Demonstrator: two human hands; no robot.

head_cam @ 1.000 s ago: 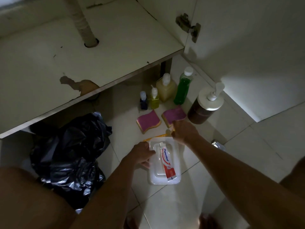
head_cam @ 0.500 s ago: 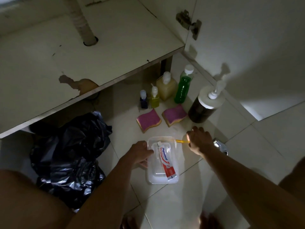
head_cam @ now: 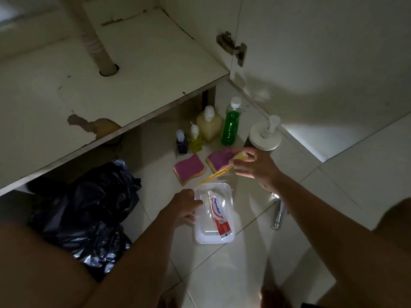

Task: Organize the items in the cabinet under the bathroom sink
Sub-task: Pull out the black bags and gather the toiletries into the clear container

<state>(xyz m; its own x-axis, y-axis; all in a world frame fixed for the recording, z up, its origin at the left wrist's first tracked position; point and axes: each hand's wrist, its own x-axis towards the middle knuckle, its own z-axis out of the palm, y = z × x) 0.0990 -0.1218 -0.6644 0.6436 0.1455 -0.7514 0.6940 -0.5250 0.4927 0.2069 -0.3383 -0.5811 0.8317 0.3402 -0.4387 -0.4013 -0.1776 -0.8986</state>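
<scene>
A clear plastic tray (head_cam: pixel 230 196) lies on the floor tiles with a red-and-white toothpaste tube (head_cam: pixel 219 216) in it. My left hand (head_cam: pixel 185 205) grips the tray's left rim. My right hand (head_cam: pixel 255 164) hovers above and to the right of the tray, holding a yellow toothbrush (head_cam: pixel 214 176) that slants down toward the tray's far edge; a small yellow piece (head_cam: pixel 241 155) is pinched at its fingertips. Two purple sponges (head_cam: pixel 189 168) (head_cam: pixel 219 160) lie just beyond the tray.
Behind the sponges stand a small blue bottle (head_cam: pixel 181 142), a small yellow pump bottle (head_cam: pixel 195 140), a larger pale soap bottle (head_cam: pixel 209 126), a green bottle (head_cam: pixel 231 123) and a white-lidded pump jar (head_cam: pixel 265 135). A black rubbish bag (head_cam: pixel 89 210) sits left. A metal tap part (head_cam: pixel 279 214) lies right. The cabinet shelf (head_cam: pixel 89 85) with a drain pipe (head_cam: pixel 97 50) is above.
My right hand lifted the yellow toothbrush from the floor beside the tray and raised it up toward the right sponge. My left hand stayed on the tray's rim.
</scene>
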